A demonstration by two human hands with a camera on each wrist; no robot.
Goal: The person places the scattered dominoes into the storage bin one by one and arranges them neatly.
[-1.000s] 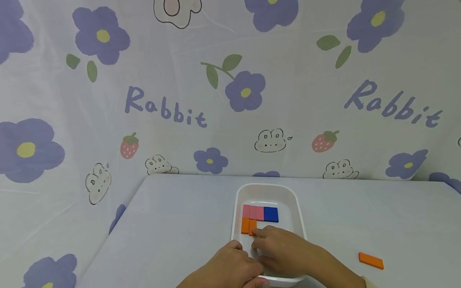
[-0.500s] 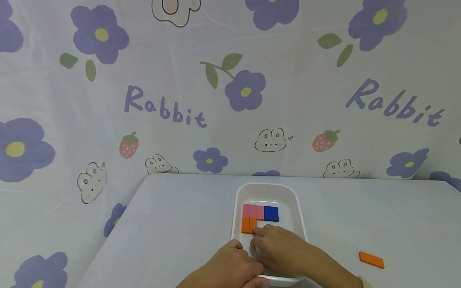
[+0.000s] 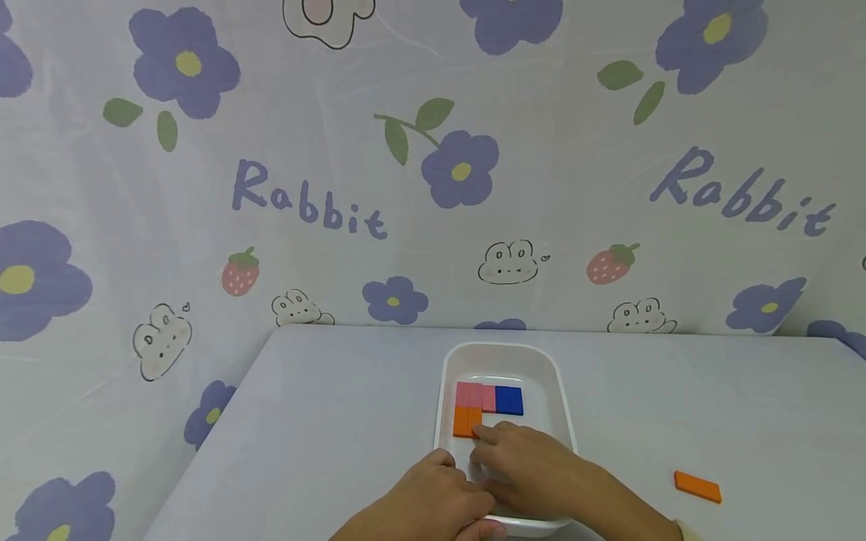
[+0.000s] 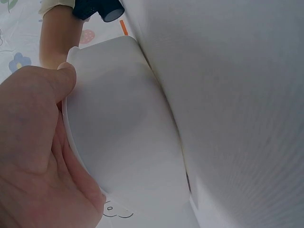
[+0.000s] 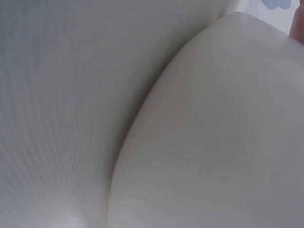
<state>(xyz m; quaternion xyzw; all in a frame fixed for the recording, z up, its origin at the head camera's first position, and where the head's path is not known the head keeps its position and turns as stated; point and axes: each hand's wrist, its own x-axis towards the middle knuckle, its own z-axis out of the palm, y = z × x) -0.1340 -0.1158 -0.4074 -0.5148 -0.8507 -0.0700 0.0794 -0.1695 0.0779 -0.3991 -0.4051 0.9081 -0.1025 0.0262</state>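
My left hand (image 3: 429, 497) grips the near-left rim of the white tray (image 3: 567, 421). In the left wrist view its thumb lies over the rim, beside the tray's outer wall (image 4: 118, 109). My right hand (image 3: 531, 466) reaches into the tray, a fingertip touching the lower end of an orange tile (image 3: 474, 421). A second orange tile (image 3: 460, 422) lies flush against its left side. Above them runs a row of pink tiles (image 3: 470, 394), ending in a blue piece (image 3: 509, 400) at the right. The right palm and the tray's near floor are hidden.
A loose orange tile (image 3: 697, 487) lies on the pale tabletop (image 3: 636, 406), right of the tray. A patterned cloth (image 3: 541, 188) hangs behind the table. In the left wrist view, a dark wrist device (image 4: 102, 8) sits on the other arm.
The orange tile at my right fingertip has slid slightly up and now lines up with the one beside it. Both hands have stayed almost in place.
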